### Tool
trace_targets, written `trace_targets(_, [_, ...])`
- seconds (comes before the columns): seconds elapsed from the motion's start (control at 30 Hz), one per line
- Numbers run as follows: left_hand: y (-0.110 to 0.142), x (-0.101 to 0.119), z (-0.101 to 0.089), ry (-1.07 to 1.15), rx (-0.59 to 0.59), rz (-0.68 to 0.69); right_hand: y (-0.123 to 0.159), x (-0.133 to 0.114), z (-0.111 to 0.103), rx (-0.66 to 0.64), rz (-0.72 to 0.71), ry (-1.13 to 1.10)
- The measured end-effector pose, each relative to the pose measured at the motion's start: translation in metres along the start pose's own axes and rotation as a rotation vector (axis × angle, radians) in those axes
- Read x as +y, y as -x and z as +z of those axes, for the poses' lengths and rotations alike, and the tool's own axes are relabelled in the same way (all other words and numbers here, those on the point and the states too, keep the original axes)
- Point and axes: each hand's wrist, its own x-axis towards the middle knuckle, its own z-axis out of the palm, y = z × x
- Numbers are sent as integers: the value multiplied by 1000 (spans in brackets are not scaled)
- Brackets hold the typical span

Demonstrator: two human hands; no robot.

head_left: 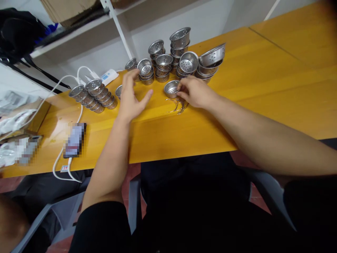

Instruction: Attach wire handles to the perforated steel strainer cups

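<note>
My left hand is raised over the table, its thumb spread away from the fingers, with nothing in its grip. Behind it, a small metal cup is partly hidden. The bent fingers of my right hand close on the right rim of a shallow perforated steel cup, which stands upright. Several thin curved wire pieces lie just in front of that cup. Directly behind are stacks of perforated steel cups, and a tilted cup tops one stack.
More stacked cups lean at the left. A phone with a white cable lies near the front edge of the table. Behind the cups is a white power strip. A box with plastic bags stands far left, beside another person's leg.
</note>
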Motion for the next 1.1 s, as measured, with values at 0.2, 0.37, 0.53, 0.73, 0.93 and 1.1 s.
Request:
trace_targets(0.2, [4, -14, 49, 130, -158, 96, 12, -32, -5, 24, -161, -254])
trace_targets(0.37, [4, -16, 55, 151, -186, 177, 19, -46, -1, -24, -278, -328])
trace_targets(0.53, [2, -10, 63, 198, -158, 216, 19, -45, -1, -44, -345, -235])
trace_targets(0.73, [5, 13, 56, 169, -252, 80, 21, -51, -9, -169, -311, -161])
trace_targets(0.93, [7, 18, 48, 182, -287, 17, 23, -62, -22, -182, -225, -141])
trace_targets(1.1, [5, 16, 49, 177, -319, 46, 23, -65, -25, -153, -199, -162])
